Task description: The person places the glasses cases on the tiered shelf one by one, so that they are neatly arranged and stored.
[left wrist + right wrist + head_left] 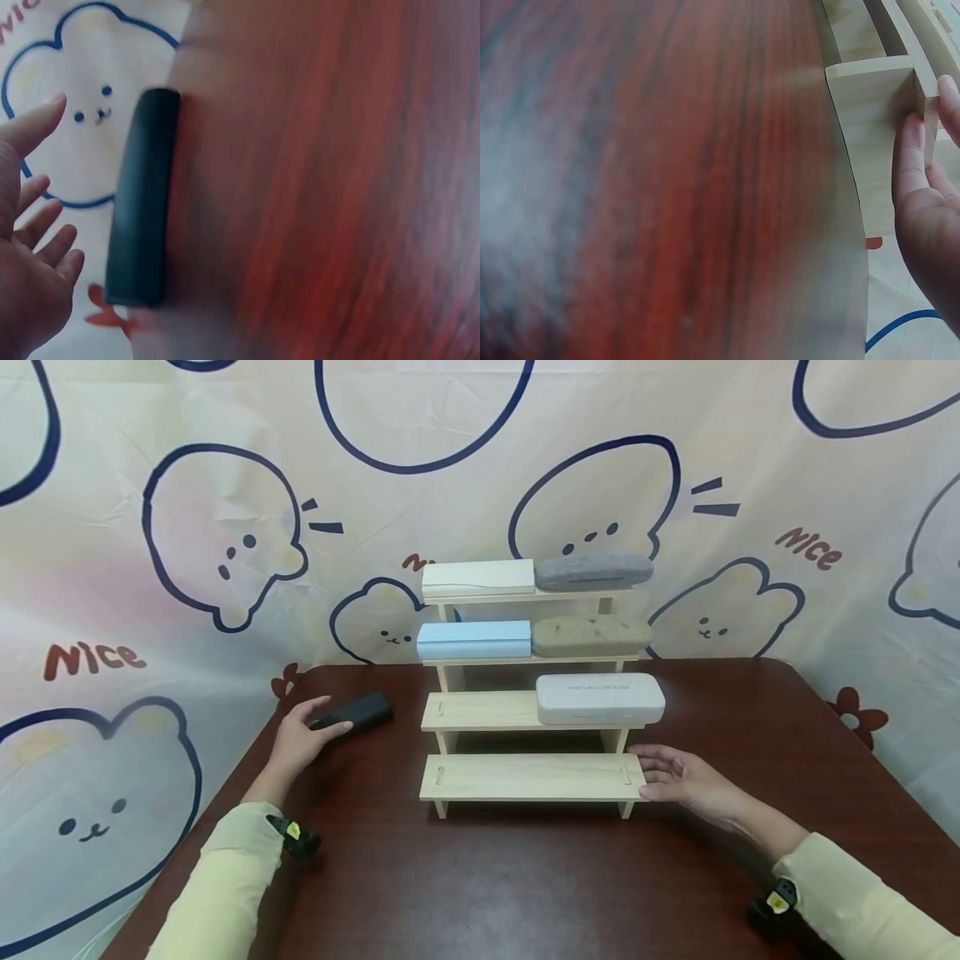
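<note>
A black glasses case lies at the table's left, also seen as a long dark case in the left wrist view. Around its near end my left hand spreads its thumb and fingers, with a gap to the case in the left wrist view. A four-step wooden display stand stands mid-table. My right hand pinches the right end of its lowest board, thumb on one face and fingers on the other, as the board's end shows in the right wrist view.
On the stand's upper steps sit a white case, a grey case, a light blue case, an olive case and a pale grey hard case. A printed curtain hangs behind the brown table.
</note>
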The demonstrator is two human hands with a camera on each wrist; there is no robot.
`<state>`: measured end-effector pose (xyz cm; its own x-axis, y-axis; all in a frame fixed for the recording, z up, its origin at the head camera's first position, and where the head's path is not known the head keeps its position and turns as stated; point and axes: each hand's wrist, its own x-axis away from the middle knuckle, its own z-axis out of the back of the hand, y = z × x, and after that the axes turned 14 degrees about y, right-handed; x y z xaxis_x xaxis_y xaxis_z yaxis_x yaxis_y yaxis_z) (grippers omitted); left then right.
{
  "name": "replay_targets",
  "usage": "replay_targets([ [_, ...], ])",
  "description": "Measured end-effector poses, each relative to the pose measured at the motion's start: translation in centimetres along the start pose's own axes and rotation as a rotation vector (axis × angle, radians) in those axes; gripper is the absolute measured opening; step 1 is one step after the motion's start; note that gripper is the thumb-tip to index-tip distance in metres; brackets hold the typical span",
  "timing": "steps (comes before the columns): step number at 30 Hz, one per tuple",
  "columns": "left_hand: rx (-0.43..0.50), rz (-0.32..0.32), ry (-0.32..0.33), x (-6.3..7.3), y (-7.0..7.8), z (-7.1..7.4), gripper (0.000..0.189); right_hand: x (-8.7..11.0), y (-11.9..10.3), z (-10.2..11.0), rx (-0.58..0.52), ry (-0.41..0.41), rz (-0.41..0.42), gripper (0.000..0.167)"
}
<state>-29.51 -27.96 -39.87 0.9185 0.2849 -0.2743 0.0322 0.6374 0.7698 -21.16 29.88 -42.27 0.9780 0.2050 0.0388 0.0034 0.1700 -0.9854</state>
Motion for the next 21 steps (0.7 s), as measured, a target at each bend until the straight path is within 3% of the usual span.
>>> replay_targets([
  [9, -0.051, -0.043, -0.028, -1.0, -2.3, 0.3, 0.082, 0.0, -0.1, 0.1, 0.011, -0.001, 0.0, 0.071],
  [21, -0.125, -0.024, -0.057, -1.6, -4.4, 0.2, 0.087, 0.0, -0.1, 0.1, 0.018, 0.002, -0.019, 0.072],
])
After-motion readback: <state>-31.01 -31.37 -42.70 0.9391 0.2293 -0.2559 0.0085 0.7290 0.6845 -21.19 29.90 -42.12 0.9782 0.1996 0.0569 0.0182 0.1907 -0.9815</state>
